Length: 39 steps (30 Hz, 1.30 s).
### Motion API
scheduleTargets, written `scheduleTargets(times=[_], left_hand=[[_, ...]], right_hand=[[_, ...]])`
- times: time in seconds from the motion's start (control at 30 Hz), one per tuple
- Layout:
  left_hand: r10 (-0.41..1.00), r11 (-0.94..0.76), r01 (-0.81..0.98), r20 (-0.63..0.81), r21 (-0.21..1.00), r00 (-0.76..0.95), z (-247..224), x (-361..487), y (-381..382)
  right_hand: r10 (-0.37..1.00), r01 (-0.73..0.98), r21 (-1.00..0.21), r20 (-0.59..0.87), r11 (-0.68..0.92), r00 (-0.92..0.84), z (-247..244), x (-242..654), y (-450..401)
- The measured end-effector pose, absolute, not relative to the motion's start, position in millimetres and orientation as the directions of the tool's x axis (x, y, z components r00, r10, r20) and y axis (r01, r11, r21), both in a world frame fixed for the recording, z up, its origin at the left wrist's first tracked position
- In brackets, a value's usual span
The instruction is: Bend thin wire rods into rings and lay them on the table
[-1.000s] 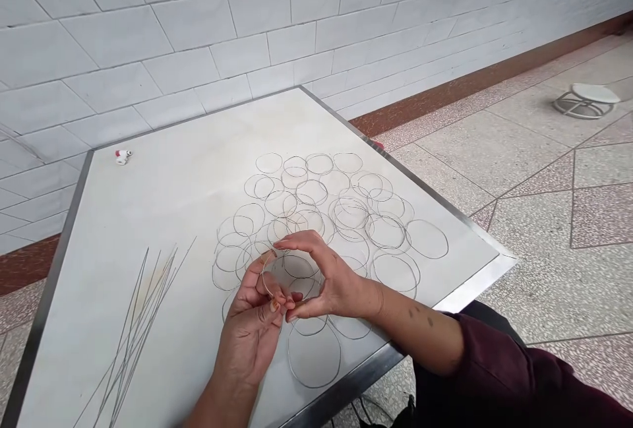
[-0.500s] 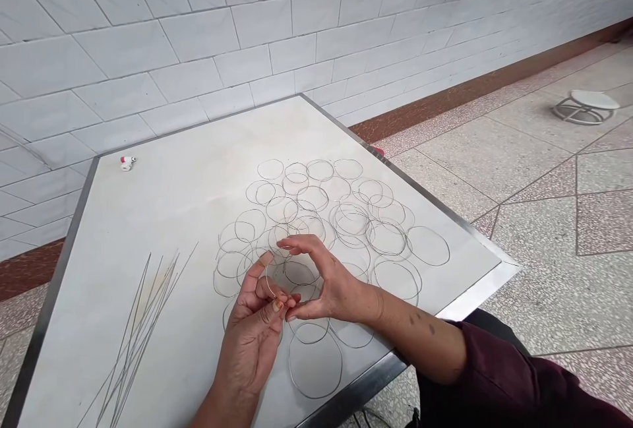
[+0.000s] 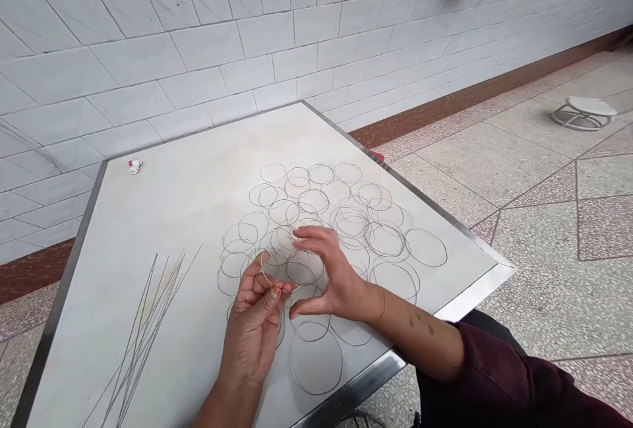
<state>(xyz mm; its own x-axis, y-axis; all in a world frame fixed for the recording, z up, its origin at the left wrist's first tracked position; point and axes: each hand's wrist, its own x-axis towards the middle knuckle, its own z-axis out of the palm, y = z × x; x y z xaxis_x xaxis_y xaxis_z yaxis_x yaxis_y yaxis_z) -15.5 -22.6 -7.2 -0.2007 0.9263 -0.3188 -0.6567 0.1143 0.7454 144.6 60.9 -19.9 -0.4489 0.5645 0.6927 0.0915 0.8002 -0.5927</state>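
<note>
My left hand (image 3: 254,326) pinches a thin wire ring (image 3: 264,274) between thumb and fingers, above the table. Facing it, my right hand (image 3: 339,283) has its thumb and fingers spread in a wide C, apart from each other. Part of the held wire is hard to tell from the rings behind it. Under and beyond both hands lie several thin wire rings (image 3: 316,394), many overlapping, on the white tabletop (image 3: 198,171). To the left of my left hand rests a loose bundle of straight wires (image 3: 141,329).
A small red and white object (image 3: 134,167) sits near the table's far left corner. Metal edging (image 3: 435,200) borders the table, which stands close to a white tiled wall (image 3: 267,35). A low round stool (image 3: 584,111) is on the floor at right.
My right hand has opened a little wider and moved slightly away from my left fingers. More of the held wire's curve shows. The view has shifted slightly.
</note>
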Motion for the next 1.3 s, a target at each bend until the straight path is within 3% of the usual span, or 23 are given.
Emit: scheduleTargets(times=[0.13, 0.73, 1.07, 1.3], left_hand=[[0.909, 0.089, -0.657, -0.330, 0.749, -0.253, -8, -14, -21], [0.890, 0.098, -0.633, -0.353, 0.768, -0.289, -3, -12, -22], [0.862, 0.205, -0.518, -0.403, 0.831, -0.306, -5, -14, -20], [0.863, 0.270, -0.542, -0.449, 0.796, -0.231, -5, -19, -16]], right_hand=[[0.507, 0.209, -0.463, 0.758, 0.861, -0.410, -19, 139, 53], [0.508, 0.233, -0.453, 0.730, 0.861, -0.456, -16, 131, 48], [0.522, 0.313, -0.426, 0.769, 0.849, -0.369, -20, 123, 50], [0.554, 0.375, -0.430, 0.757, 0.821, -0.345, 2, 152, 73]])
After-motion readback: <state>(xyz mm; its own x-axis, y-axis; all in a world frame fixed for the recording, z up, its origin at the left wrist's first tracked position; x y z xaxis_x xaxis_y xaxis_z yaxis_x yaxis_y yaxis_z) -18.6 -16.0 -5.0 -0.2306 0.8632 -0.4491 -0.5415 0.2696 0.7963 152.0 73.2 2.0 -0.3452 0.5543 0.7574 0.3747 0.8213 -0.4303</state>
